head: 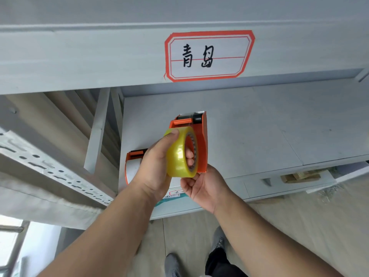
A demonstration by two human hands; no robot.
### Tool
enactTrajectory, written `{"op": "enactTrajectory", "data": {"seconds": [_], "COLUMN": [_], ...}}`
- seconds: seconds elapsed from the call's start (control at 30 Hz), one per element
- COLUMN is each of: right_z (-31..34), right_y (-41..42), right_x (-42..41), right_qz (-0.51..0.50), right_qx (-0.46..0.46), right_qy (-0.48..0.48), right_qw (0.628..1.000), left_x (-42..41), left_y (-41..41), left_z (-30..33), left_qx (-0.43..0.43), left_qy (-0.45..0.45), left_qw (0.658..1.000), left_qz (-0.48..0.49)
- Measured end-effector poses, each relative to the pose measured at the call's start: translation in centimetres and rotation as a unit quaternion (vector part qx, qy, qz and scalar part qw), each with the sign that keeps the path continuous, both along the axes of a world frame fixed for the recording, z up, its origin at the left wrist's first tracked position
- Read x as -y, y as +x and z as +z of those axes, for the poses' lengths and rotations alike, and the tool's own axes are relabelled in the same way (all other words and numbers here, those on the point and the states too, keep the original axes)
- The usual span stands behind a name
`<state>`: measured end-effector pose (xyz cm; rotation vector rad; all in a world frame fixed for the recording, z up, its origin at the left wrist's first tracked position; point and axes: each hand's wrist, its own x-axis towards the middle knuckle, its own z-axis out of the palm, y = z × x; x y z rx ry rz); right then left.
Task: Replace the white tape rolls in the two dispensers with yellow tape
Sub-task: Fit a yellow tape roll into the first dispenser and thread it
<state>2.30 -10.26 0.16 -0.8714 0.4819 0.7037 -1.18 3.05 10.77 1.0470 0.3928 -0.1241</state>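
Left hand (155,166): centre of the frame, gripping the yellow tape roll (179,154); the thumb lies over the top of the roll's outer face and the fingers (189,156) curl through the core, their tips showing inside the hole.
Right hand (201,186): just below and right of the roll, palm up, fingers curled round the bottom end of the orange tape dispenser (199,136); how the fingertips lie under the roll is hidden.
Yellow tape roll: translucent, held on edge against the open side of the held dispenser, its core hole facing right in the frame; whether it is seated on the hub cannot be told.
Held dispenser: upright in the middle of the frame, black roller and toothed cutter at its top end, above the grey shelf board (259,126).
Second dispenser (131,166): orange, left of centre, partly behind the left wrist, at the left edge of the shelf board, with a white tape roll (132,168) in it.
Label (209,55): white card with a red-orange border and black handwriting, stuck on the grey shelf beam in the upper middle.
Perforated metal rail (50,170): runs diagonally across the left side.
Floor: pale, at the bottom, with grey shoes (217,239) and dark trousers in the lower centre.
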Motion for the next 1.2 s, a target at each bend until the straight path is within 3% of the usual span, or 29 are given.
{"op": "enactTrajectory", "data": {"seconds": [0.33,0.53,0.67,0.97,1.2], "right_z": [0.5,0.7,0.8,0.2,-0.4], "right_y": [-1.9,-2.3,-2.1,-1.6,-2.0], "right_x": [0.5,-0.2,-0.9,-2.0,-2.3], "right_qz": [0.0,0.028,-0.01,-0.092,-0.099], "right_qx": [0.031,0.073,0.064,0.031,0.033], "right_qy": [0.045,-0.051,-0.084,-0.06,-0.083], "right_qw": [0.999,0.996,0.994,0.994,0.991], "left_x": [-0.5,-0.9,-0.7,-0.8,-0.6], "left_y": [1.4,1.6,1.7,1.8,1.8], "left_z": [-1.3,-2.4,-2.6,-3.7,-4.2], "left_qx": [-0.005,-0.017,-0.003,-0.011,-0.01], "left_qy": [-0.015,0.049,0.072,0.073,0.064], "left_qw": [1.0,0.999,0.997,0.997,0.998], "left_qz": [-0.02,-0.011,-0.003,0.021,0.011]}}
